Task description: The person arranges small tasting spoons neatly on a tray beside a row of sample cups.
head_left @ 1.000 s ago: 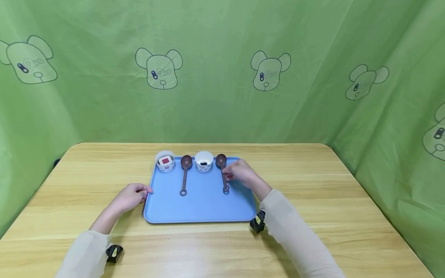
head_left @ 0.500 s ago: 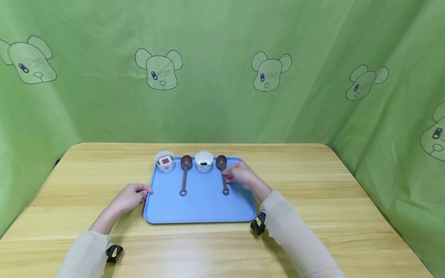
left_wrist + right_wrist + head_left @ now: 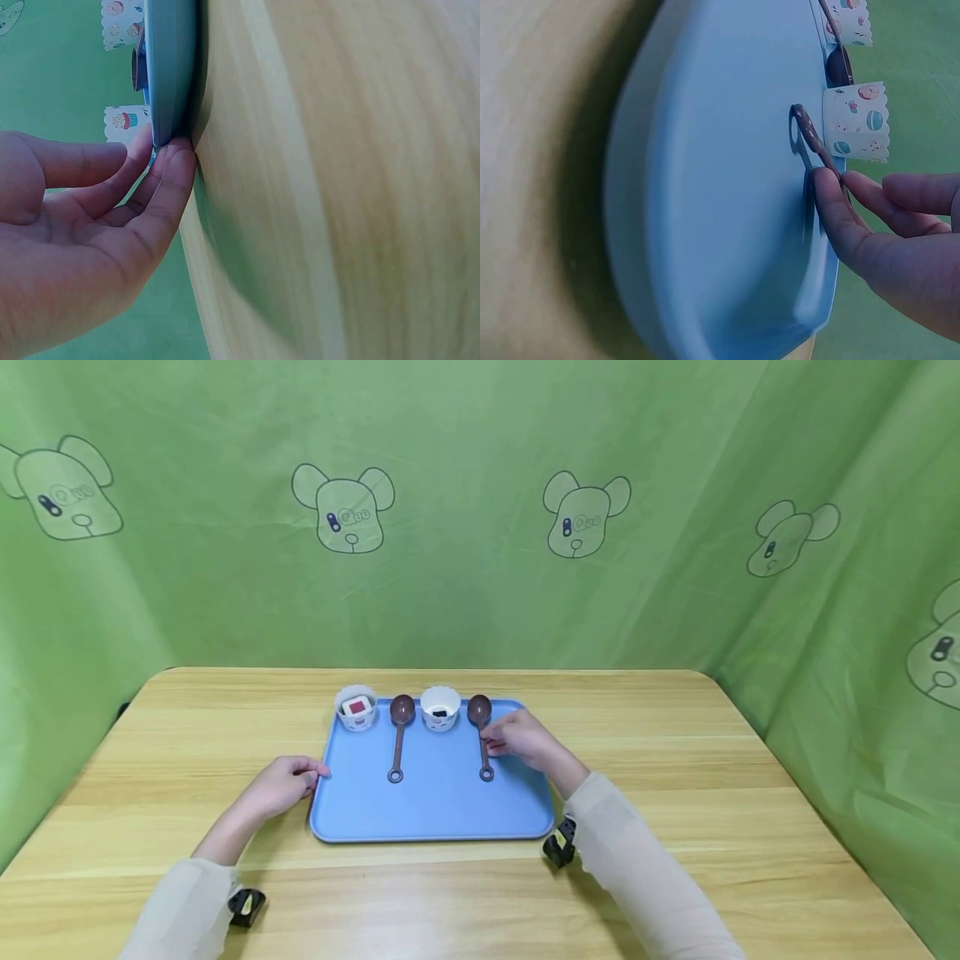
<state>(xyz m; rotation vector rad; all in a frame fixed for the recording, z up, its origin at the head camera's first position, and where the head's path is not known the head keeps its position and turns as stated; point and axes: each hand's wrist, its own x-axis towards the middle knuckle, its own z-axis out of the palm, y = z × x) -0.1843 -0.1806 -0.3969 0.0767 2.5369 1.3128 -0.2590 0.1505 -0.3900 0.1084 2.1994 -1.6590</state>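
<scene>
A blue tray (image 3: 427, 810) lies on the table. My left hand (image 3: 281, 783) holds its left rim with the fingertips; in the left wrist view the fingers (image 3: 174, 169) meet the rim while the thumb stays clear. Near the tray's back right, my right hand (image 3: 519, 739) pinches the handle of a brown spoon (image 3: 485, 765) that ends in a ring. A second brown spoon (image 3: 399, 747) lies between two paper cupcake cups. The left cup (image 3: 358, 722) contains a white block (image 3: 356, 706) with a red square. In the right cup (image 3: 439, 702) sits something small and black.
Around the tray spreads a wood-grain table (image 3: 712, 793). Behind it and along the sides hangs a green curtain (image 3: 465, 593) with bear-head drawings. Black devices sit at both wrists, below the left sleeve (image 3: 183, 906) and beside the right sleeve (image 3: 630, 852).
The spoon in my right hand has shifted slightly, its bowl a few pixels to the right and its ring end a little nearer. My left hand and the tray have stayed put.
</scene>
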